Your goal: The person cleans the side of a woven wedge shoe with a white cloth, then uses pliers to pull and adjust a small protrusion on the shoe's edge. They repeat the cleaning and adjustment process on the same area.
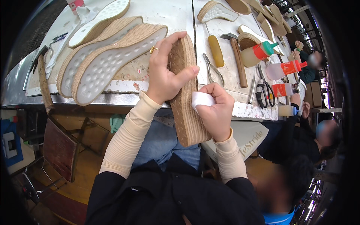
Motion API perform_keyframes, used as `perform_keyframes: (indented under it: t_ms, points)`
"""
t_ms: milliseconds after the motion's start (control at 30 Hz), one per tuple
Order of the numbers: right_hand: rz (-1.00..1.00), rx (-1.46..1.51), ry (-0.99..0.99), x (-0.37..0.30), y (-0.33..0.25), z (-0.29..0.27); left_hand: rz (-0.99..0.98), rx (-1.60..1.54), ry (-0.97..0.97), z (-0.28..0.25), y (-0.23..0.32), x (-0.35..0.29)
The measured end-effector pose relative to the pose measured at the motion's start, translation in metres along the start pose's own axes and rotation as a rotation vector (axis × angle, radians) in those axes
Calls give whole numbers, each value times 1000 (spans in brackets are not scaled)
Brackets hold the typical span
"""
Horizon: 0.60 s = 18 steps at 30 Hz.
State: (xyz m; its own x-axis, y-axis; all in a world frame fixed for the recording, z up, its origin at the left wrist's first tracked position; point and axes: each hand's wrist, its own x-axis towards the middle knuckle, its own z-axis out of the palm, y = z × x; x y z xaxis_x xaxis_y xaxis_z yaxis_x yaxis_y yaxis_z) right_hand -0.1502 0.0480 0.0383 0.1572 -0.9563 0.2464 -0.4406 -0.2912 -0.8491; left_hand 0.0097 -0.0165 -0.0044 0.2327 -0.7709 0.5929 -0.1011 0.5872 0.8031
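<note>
Table [176, 15]: other wedge soles [112, 65] are laid out at the left, a hammer [238, 63] and scissors [270, 92] at the right.
Wedge sole [179, 120]: held on end at the table's near edge, over the lap, thick end down, the brown patterned bottom turned left.
Woven side [191, 125]: apparently being rubbed or wiped; for the next move, the sole seems to need steadying while even pressure is carried along the weave.
Left hand [165, 73]: raised around the upper part, thumb laid across the woven side; the sole is pinched by this grip.
Right hand [216, 108]: set lower, fingers curled; the cloth is pinched in this grip.
White cloth [202, 99]: bunched beside the woven side; whether contact is made cannot be told.
</note>
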Motion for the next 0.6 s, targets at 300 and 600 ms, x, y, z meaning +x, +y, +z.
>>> perform_keyframes:
  t_ms: [300, 600]
  points:
    - [-58, -8, 8, 7, -2, 2, 31, -6, 11, 1, -3, 1]
    - [-62, -26, -12, 1, -1, -1, 32, 41, 0, 1, -2, 1]
